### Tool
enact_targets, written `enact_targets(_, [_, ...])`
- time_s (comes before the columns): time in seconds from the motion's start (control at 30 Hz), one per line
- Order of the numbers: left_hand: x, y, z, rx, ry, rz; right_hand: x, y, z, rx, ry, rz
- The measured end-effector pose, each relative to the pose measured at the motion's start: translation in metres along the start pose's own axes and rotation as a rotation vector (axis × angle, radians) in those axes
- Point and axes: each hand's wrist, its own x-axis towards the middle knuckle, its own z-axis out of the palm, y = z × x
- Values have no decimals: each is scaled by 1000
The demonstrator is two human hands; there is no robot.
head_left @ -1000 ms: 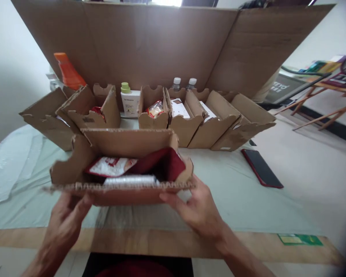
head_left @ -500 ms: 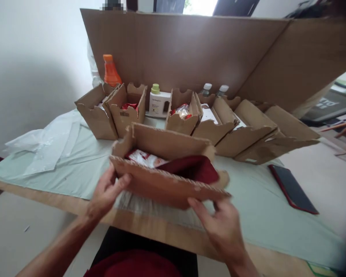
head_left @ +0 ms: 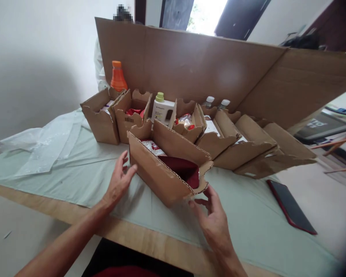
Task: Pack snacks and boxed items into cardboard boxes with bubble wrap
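Note:
An open cardboard box [head_left: 158,173] stands at an angle on the pale green cloth. Inside lie a dark red item [head_left: 184,169] and a white and red packet [head_left: 154,147]. My left hand [head_left: 121,179] is beside the box's left end, fingers apart, with nothing in it. At the near right corner, my right hand [head_left: 210,211] has its thumb and fingers around the lower edge of the box.
Behind stands a row of cardboard boxes [head_left: 103,125] holding packets, with a white bottle [head_left: 163,109] among them. An orange bottle [head_left: 118,77] is before a tall cardboard panel [head_left: 190,61]. A phone [head_left: 291,206] lies right; clear plastic [head_left: 43,150] lies left.
The box has turned, its left end now farther back and its right end nearer me. My left hand has come off its side. My right hand has moved to its corner.

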Motion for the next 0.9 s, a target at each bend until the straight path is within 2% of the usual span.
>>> enact_targets(0.13, [-34,-17,12,53,-78,13,43,17,13,231,-278,38])
enact_targets(0.2, [-40,-18,18,97,-112,49,55,20,22,315,-323,36])
enact_targets(0.33, [-38,-19,29,190,-194,133,57,24,32,341,-255,9])
enact_targets(0.5, [-39,-30,44,270,-328,325,40,38,35,279,-192,-11])
enact_targets(0.73, [-40,-36,46,329,-260,419,15,36,47,178,-164,-62])
enact_targets(0.9, [-35,-35,37,357,-272,404,9,32,52,92,-120,-98])
